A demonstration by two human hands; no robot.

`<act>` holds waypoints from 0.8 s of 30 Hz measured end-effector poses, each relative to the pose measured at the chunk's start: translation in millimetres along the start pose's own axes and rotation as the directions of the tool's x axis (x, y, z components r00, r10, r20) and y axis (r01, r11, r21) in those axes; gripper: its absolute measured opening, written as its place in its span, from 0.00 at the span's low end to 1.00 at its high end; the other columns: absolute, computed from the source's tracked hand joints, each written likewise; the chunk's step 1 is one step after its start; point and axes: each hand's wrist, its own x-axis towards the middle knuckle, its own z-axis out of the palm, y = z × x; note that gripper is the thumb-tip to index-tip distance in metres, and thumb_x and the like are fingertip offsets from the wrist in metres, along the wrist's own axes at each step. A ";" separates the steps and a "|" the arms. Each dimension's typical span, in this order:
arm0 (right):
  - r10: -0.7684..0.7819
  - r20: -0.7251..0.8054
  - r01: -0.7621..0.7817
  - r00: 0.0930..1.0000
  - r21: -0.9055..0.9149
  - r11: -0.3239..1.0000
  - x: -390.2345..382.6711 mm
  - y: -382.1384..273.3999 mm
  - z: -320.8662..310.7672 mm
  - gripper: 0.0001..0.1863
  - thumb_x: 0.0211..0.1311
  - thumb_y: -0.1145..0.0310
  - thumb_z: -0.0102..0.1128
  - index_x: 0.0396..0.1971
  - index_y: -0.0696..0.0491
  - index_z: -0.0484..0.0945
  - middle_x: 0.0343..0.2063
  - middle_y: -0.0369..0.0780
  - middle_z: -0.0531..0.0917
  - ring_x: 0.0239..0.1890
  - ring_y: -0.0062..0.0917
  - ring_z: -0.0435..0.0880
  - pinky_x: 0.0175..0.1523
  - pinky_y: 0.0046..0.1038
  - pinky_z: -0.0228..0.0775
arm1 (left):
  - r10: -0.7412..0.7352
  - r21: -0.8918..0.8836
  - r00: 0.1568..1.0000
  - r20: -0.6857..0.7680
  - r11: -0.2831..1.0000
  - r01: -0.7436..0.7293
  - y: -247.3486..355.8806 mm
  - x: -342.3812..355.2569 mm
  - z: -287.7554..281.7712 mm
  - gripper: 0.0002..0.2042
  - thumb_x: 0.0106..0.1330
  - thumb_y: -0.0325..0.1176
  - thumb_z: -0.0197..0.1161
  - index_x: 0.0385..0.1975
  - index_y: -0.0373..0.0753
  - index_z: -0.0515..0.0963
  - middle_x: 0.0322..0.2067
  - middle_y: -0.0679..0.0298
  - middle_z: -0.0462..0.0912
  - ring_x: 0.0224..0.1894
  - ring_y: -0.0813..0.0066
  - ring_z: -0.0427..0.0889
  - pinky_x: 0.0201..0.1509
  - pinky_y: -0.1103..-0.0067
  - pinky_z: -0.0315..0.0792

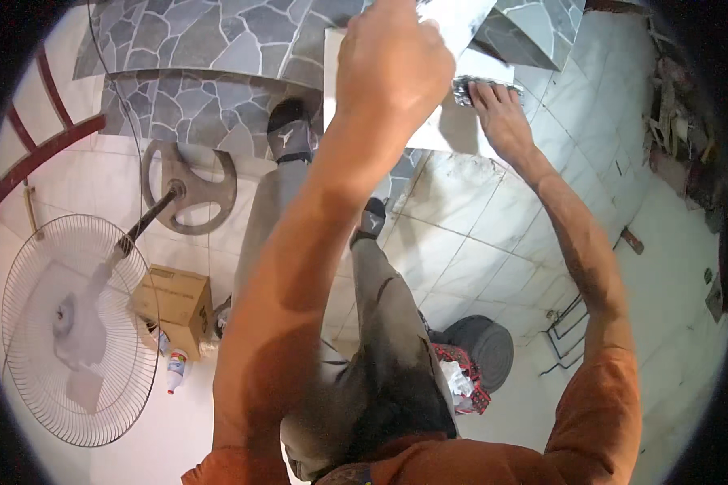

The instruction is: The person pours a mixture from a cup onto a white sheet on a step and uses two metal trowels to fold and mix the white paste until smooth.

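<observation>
My left hand (pixel 396 69) is raised at the top middle, its fingers curled closed; the forearm and knuckles hide what they hold. Beside it a bright white sheet (pixel 459 20) slants up and out of view. Below lies a pale flat board (pixel 465 139), partly covered by my left hand and arm. To the right, my right hand (pixel 505 121) presses its bent fingers onto a crumpled black-and-silver pad (pixel 463 90) at the board's right edge. Grey stone-patterned sheets (pixel 194 101) lie behind and to the left of the board.
A standing fan (pixel 81 331) with a round base (pixel 188 190) is at the left, near a cardboard box (pixel 174 307) and a white bottle (pixel 175 372). At the right are a black round lid-like object (pixel 479 352), a dark metal rack (pixel 565 339) and rubble (pixel 679 129) along the wall.
</observation>
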 end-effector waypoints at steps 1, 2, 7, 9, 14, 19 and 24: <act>0.042 -0.048 -0.041 0.998 0.017 0.999 6.7 0.5 -3.6 0.22 0.59 0.72 0.52 0.55 0.60 0.73 0.47 0.42 0.73 0.48 0.33 0.72 0.54 0.34 0.65 | 0.024 -0.003 1.000 0.003 1.000 -0.024 -1.6 -1.3 -2.3 0.09 0.62 0.23 0.54 0.42 0.32 0.70 0.37 0.40 0.77 0.46 0.37 0.75 0.49 0.58 0.69; 0.043 -0.044 -0.044 0.998 -0.008 0.999 11.1 5.9 0.3 0.22 0.58 0.72 0.52 0.54 0.60 0.73 0.46 0.42 0.74 0.48 0.33 0.72 0.52 0.34 0.66 | 0.055 -0.022 0.997 -0.051 0.998 -0.056 -1.4 -0.6 -0.9 0.09 0.62 0.24 0.53 0.42 0.33 0.70 0.37 0.40 0.77 0.46 0.38 0.75 0.49 0.58 0.69; -0.020 0.076 0.015 0.997 0.058 0.998 -3.0 3.0 26.1 0.19 0.59 0.72 0.52 0.51 0.60 0.74 0.46 0.41 0.74 0.47 0.33 0.72 0.52 0.34 0.66 | 0.136 0.091 0.988 -0.079 0.987 -0.129 -7.4 -3.2 5.1 0.11 0.62 0.24 0.55 0.44 0.32 0.71 0.39 0.41 0.77 0.45 0.40 0.76 0.48 0.60 0.70; -0.018 -0.016 0.017 1.000 -0.018 1.000 3.2 5.8 7.4 0.19 0.58 0.72 0.53 0.50 0.60 0.75 0.47 0.41 0.74 0.48 0.33 0.72 0.52 0.34 0.66 | 0.203 0.195 0.972 -0.119 0.965 -0.178 -10.6 -17.5 3.5 0.12 0.62 0.24 0.55 0.45 0.31 0.71 0.40 0.42 0.77 0.45 0.42 0.76 0.48 0.61 0.70; 0.015 -0.102 -0.021 0.995 -0.061 0.998 26.1 19.0 23.4 0.19 0.59 0.71 0.53 0.50 0.60 0.76 0.47 0.40 0.75 0.50 0.31 0.72 0.52 0.32 0.65 | 0.642 0.473 0.758 -0.116 0.707 -0.526 -34.8 -30.4 13.6 0.12 0.61 0.24 0.60 0.43 0.29 0.73 0.39 0.44 0.77 0.43 0.46 0.77 0.48 0.64 0.71; -0.043 0.040 0.046 0.998 -0.066 0.997 -6.4 13.3 31.2 0.17 0.61 0.71 0.51 0.48 0.59 0.78 0.45 0.39 0.75 0.50 0.30 0.72 0.53 0.31 0.65 | 0.263 0.042 0.957 -0.122 0.965 -0.260 -30.2 -45.7 13.1 0.12 0.61 0.25 0.58 0.44 0.31 0.73 0.38 0.44 0.78 0.42 0.46 0.78 0.47 0.65 0.71; -0.075 -0.194 0.060 0.978 -0.078 0.995 0.1 -2.1 -5.6 0.17 0.60 0.71 0.52 0.48 0.59 0.77 0.44 0.38 0.75 0.49 0.29 0.72 0.54 0.31 0.65 | 0.009 -0.049 1.000 -0.001 0.999 -0.009 -29.4 -53.1 -5.2 0.16 0.64 0.29 0.60 0.48 0.26 0.73 0.41 0.53 0.83 0.42 0.72 0.81 0.50 0.78 0.72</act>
